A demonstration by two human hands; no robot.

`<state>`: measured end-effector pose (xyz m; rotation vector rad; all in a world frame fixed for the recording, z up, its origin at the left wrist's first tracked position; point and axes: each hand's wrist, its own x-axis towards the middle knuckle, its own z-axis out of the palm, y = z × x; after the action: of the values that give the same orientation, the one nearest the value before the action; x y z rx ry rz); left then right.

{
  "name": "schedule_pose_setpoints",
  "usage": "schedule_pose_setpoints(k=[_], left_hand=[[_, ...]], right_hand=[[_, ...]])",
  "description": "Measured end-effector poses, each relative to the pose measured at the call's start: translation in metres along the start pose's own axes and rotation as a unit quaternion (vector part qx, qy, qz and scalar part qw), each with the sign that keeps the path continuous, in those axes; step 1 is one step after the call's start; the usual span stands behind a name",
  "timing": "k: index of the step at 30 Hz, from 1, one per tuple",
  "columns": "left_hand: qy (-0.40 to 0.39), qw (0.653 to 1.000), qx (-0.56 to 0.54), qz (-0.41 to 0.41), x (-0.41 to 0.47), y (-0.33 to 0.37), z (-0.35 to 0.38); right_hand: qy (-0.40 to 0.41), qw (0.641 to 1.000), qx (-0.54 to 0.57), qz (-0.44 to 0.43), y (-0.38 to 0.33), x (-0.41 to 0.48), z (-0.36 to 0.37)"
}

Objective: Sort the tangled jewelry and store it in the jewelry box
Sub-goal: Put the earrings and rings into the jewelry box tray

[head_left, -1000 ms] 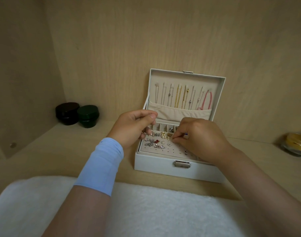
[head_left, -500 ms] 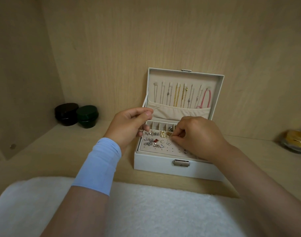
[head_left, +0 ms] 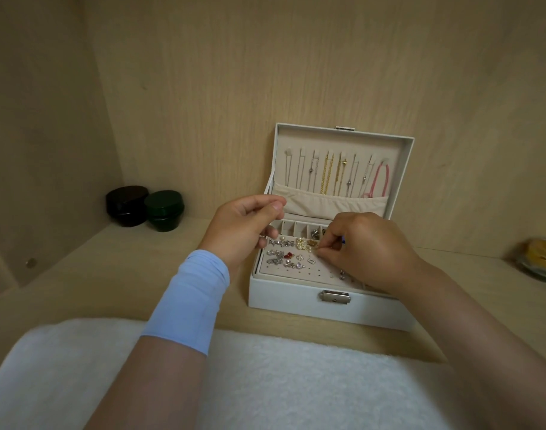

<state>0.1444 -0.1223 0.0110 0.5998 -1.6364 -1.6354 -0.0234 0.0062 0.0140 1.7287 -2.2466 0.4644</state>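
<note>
Both hands barely shifted; right hand (head_left: pixel 371 249) pinches small gold stud earring (head_left: pixel 317 250): probably light, slippery, best gripped by its head; left hand (head_left: pixel 244 228) beside it curled, contents untellable.

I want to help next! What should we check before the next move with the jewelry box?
1. Lid of jewelry box open, upright: ok.
2. Necklaces hang side by side in the lid: ok.
3. Earring pad shows free holes: ok.
4. Right hand pinches at the pad; piece seated: cannot tell.
5. Left hand curled over the box's left edge; holding anything: cannot tell.
</note>
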Motion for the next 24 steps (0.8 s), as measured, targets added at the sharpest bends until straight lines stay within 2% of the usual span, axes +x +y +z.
schedule_pose_setpoints(k=[3, 8, 10, 11, 13, 16, 19, 24], left_hand=[[-0.004, 1.000, 0.005, 0.003, 0.000, -0.001, 0.000], [-0.027, 1.000, 0.010, 0.001, 0.000, -0.002, 0.002], [-0.057, 0.998, 0.015, -0.003, -0.001, -0.003, 0.003], [-0.070, 0.997, 0.019, -0.006, -0.002, -0.003, 0.005], [-0.089, 0.996, 0.027, -0.007, -0.003, -0.003, 0.008], [-0.114, 0.993, 0.033, 0.007, -0.004, -0.002, 0.015], [-0.112, 0.993, 0.022, 0.031, -0.005, -0.001, 0.024], [-0.091, 0.996, 0.001, 0.019, -0.004, -0.004, 0.030]], right_hand=[[0.001, 1.000, -0.010, -0.009, -0.002, 0.000, -0.001], [-0.090, 0.996, 0.010, -0.028, 0.001, 0.001, -0.015], [-0.094, 0.995, 0.024, -0.028, 0.004, 0.001, -0.017], [-0.080, 0.995, 0.054, -0.019, 0.005, 0.002, -0.017], [-0.034, 0.983, 0.183, 0.005, 0.005, 0.003, -0.018], [-0.014, 0.924, 0.382, -0.012, -0.004, 0.002, -0.023], [-0.020, 0.912, 0.407, -0.037, -0.007, 0.002, -0.024], [-0.020, 0.889, 0.458, -0.007, 0.005, 0.003, -0.029]])
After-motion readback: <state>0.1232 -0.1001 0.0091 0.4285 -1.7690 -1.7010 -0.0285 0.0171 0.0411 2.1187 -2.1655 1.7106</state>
